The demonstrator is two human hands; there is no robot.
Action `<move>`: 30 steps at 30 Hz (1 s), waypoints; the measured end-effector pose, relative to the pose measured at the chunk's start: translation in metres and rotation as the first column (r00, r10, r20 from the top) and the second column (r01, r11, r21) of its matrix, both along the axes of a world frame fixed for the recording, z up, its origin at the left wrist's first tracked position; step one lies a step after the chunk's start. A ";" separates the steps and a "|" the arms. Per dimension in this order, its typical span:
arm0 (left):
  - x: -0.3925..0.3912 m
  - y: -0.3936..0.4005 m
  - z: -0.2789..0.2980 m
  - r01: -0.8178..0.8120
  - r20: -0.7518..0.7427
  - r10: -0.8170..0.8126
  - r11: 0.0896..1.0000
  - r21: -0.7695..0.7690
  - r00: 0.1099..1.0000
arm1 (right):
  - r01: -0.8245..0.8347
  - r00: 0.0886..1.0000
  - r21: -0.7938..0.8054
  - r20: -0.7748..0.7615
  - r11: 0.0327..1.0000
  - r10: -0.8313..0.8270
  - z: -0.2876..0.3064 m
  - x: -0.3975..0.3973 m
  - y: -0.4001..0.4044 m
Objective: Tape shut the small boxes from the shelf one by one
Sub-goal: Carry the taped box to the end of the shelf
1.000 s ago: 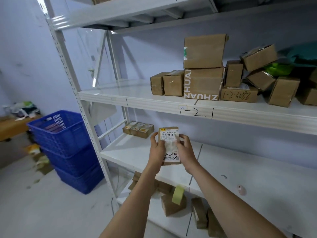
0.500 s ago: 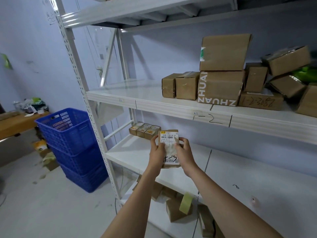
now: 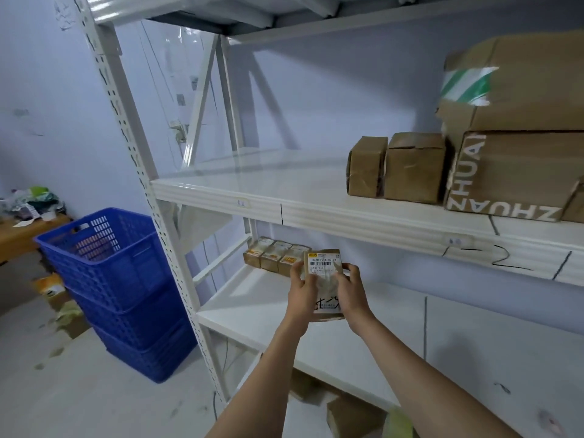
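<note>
I hold a small brown cardboard box (image 3: 325, 270) with a white shipping label upright in front of the lower shelf (image 3: 252, 298). My left hand (image 3: 301, 295) grips its left side and my right hand (image 3: 350, 292) grips its right side, both thumbs lying on the labelled face. The lower part of the box is hidden behind my hands. Three small labelled boxes (image 3: 275, 254) stand in a row at the back left of the same shelf. No tape is in view.
The upper shelf (image 3: 252, 188) carries two small brown boxes (image 3: 395, 167) beside larger stacked cartons (image 3: 518, 147). Stacked blue plastic crates (image 3: 110, 279) stand on the floor left of the rack post (image 3: 151, 200). More boxes (image 3: 350, 415) lie under the lower shelf.
The view has swung left and closer to the rack, so the cartons slid to the right edge. Both hands keep the same grip on the small box.
</note>
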State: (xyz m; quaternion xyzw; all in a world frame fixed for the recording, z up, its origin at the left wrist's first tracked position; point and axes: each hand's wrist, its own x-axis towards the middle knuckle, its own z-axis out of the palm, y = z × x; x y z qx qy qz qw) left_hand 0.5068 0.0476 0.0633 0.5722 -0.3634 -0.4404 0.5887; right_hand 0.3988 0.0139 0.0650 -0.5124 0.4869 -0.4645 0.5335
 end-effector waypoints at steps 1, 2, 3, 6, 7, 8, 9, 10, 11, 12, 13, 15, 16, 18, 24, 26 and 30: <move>0.008 -0.007 -0.004 0.013 -0.002 -0.013 1.000 0.005 1.000 | 0.008 1.000 0.010 -0.004 1.000 -0.008 -0.004 0.007 -0.006; 0.015 -0.014 -0.008 0.027 -0.005 -0.027 1.000 0.008 1.000 | 0.013 1.000 0.023 -0.009 1.000 -0.012 -0.008 0.013 -0.011; 0.022 -0.020 -0.012 0.039 0.001 -0.039 0.999 0.012 0.999 | 0.018 1.000 0.036 -0.011 0.999 -0.018 -0.011 0.019 -0.016; 0.041 -0.035 -0.024 0.075 0.039 -0.076 0.997 0.033 0.996 | 0.058 0.998 0.052 -0.042 0.997 -0.056 -0.022 0.037 -0.031; 0.047 -0.041 -0.029 0.092 0.047 -0.094 0.995 0.042 0.994 | 0.070 0.996 0.055 -0.058 0.996 -0.067 -0.026 0.042 -0.037; 0.054 -0.047 -0.034 0.107 0.059 -0.110 0.993 0.047 0.992 | 0.077 0.995 0.060 -0.071 0.995 -0.073 -0.030 0.047 -0.042; 0.060 -0.054 -0.039 0.117 0.075 -0.121 0.992 0.054 0.990 | 0.081 0.994 0.068 -0.078 0.994 -0.076 -0.035 0.051 -0.048; 0.067 -0.061 -0.043 0.124 0.090 -0.129 0.990 0.062 0.988 | 0.082 0.994 0.076 -0.081 0.994 -0.076 -0.041 0.056 -0.054; 0.074 -0.068 -0.047 0.129 0.100 -0.136 0.989 0.073 0.986 | 0.084 0.994 0.085 -0.084 0.993 -0.076 -0.046 0.061 -0.061; 0.080 -0.075 -0.051 0.132 0.109 -0.140 0.988 0.082 0.984 | 0.082 0.994 0.093 -0.086 0.992 -0.074 -0.051 0.065 -0.068; 0.087 -0.083 -0.055 0.134 0.122 -0.145 0.987 0.091 0.982 | 0.079 0.994 0.100 -0.083 0.992 -0.071 -0.056 0.070 -0.075; 0.099 -0.098 -0.061 0.145 0.150 -0.160 0.984 0.105 0.976 | 0.071 0.995 0.108 -0.074 0.992 -0.063 -0.065 0.079 -0.091; 0.105 -0.104 -0.063 0.153 0.161 -0.171 0.981 0.117 0.972 | 0.070 0.995 0.117 -0.076 0.991 -0.061 -0.070 0.084 -0.097; 0.116 -0.117 -0.065 0.163 0.175 -0.188 0.975 0.148 0.966 | 0.077 0.995 0.134 -0.066 0.988 -0.069 -0.078 0.093 -0.109; 0.144 -0.147 -0.079 0.236 0.183 -0.273 0.950 0.203 0.944 | 0.147 0.986 0.178 -0.100 0.973 -0.131 -0.093 0.117 -0.131; 0.154 -0.154 -0.084 0.271 0.157 -0.306 0.940 0.209 0.939 | 0.165 0.983 0.184 -0.114 0.969 -0.146 -0.096 0.124 -0.135; 0.175 -0.165 -0.087 0.381 0.103 -0.408 0.900 0.210 0.907 | 0.229 0.967 0.192 -0.157 0.954 -0.201 -0.100 0.137 -0.134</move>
